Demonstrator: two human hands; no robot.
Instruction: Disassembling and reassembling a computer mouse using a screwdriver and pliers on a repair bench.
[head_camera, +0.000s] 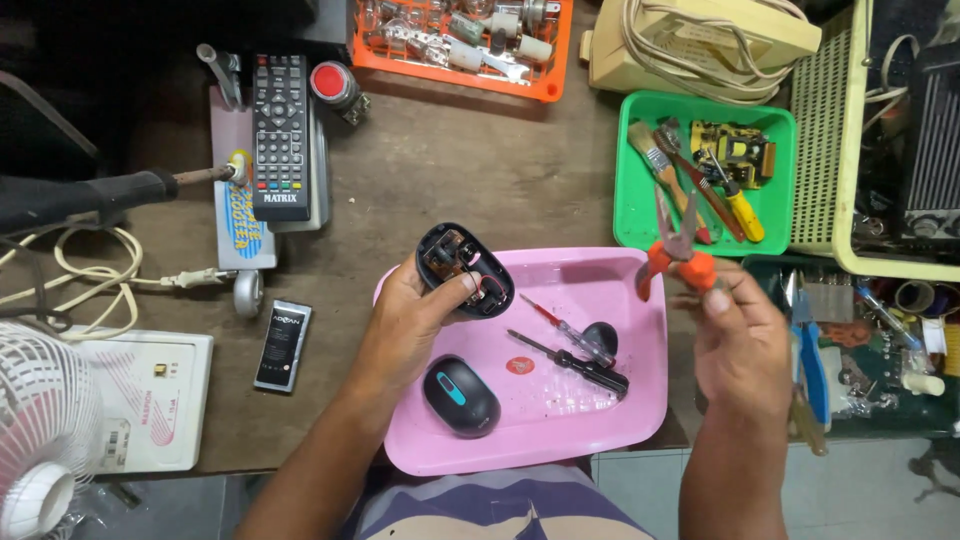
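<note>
Meanwhile, hands grip mouse base (465, 270) (left (410, 320)) and pliers (675, 255) (right (740, 340)) above screwdriver-holding pink tray (640, 420).

pink tray (640, 400), orange-handled pliers (678, 262), green basket (630, 170)

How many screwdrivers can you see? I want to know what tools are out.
3: two lie crossed in the pink tray, a red-handled screwdriver and a black-handled screwdriver; a yellow-handled screwdriver lies in the green basket. Clutter may hide more.

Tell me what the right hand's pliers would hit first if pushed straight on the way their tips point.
Probably the green tray: the pliers in the right hand point up-frame at its tools, nearest the paintbrush. Height above the tray is unclear.
</note>
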